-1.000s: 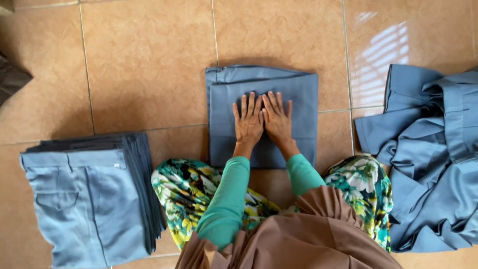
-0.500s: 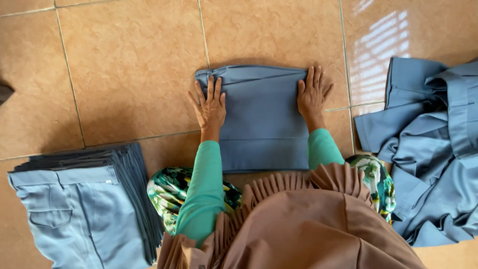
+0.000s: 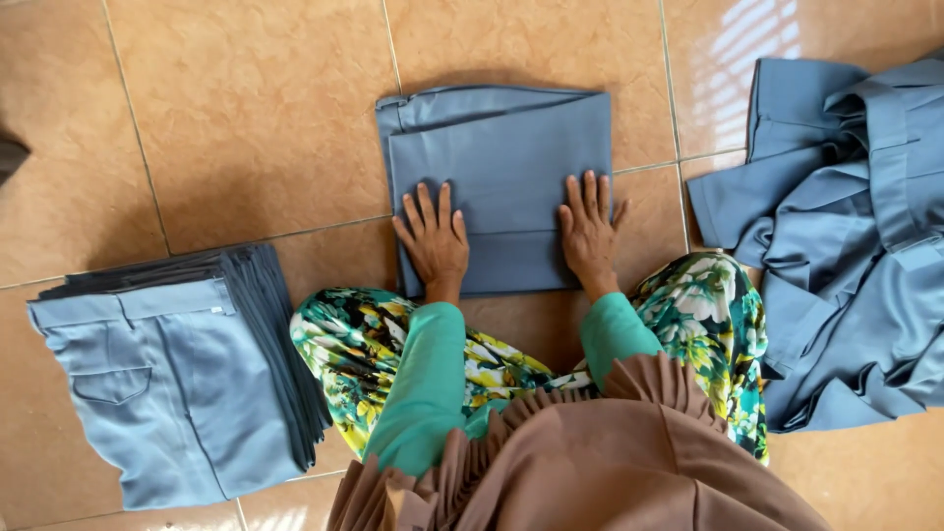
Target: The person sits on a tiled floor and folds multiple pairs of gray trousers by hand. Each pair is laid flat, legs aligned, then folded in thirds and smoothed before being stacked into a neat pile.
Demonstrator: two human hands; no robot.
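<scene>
One folded grey-blue cloth garment (image 3: 497,182) lies on the tan tiled floor (image 3: 246,118); one stack of folded grey trousers (image 3: 177,379) sits at left, one loose heap of unfolded grey-blue garments (image 3: 846,236) at right. Left hand (image 3: 433,241) and right hand (image 3: 590,231) lie flat, fingers spread, gripping nothing, on the garment's near corners. Half a second ago both hands were further up, at its side edges.

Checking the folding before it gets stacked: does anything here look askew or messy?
Mostly tidy. Both hands, left and right, lie flat on the squarely folded garment. The stack is neat. Only the pile at right lies crumpled.
</scene>
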